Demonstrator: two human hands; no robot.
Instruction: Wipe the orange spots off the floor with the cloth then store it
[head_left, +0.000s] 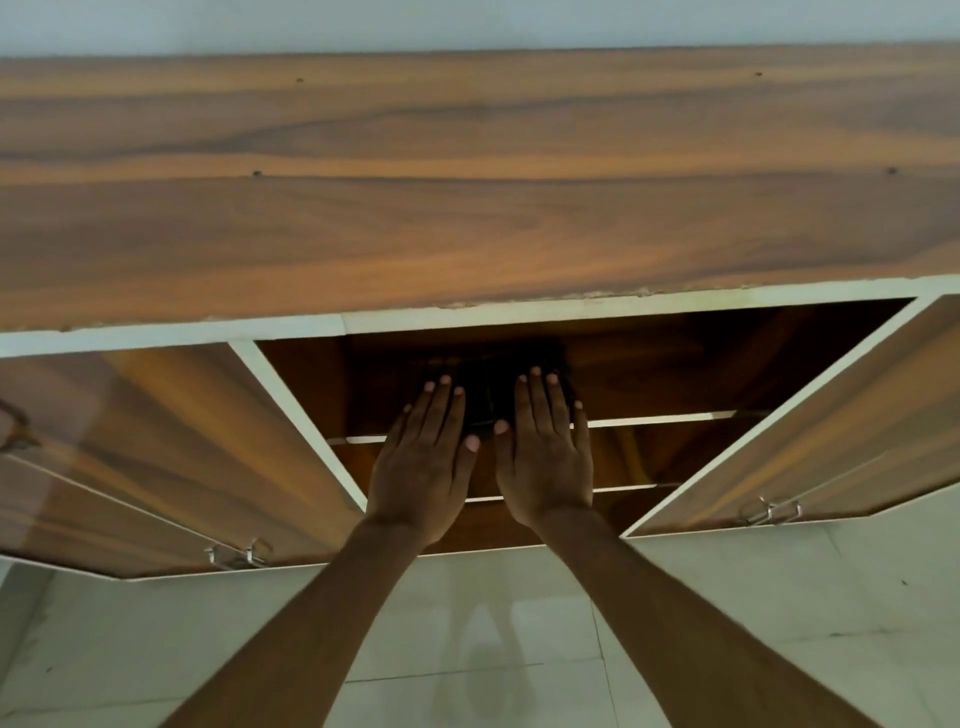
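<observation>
Cloth: dark folded cloth (491, 387) on the upper shelf (675, 374) inside the open cabinet (467, 182).
Left hand (423, 467): flat, fingers spread, pressing the cloth's left edge.
Right hand (545, 457): flat, fingers spread, on its right side.
Doors: 2, left door (171, 447) and right door (810, 426), swung wide.
Floor (467, 649): pale tiles below.

Wooden cabinet top (467, 182); two doors (171, 457) (810, 431) swung open; shelves (670, 418) inside.
</observation>
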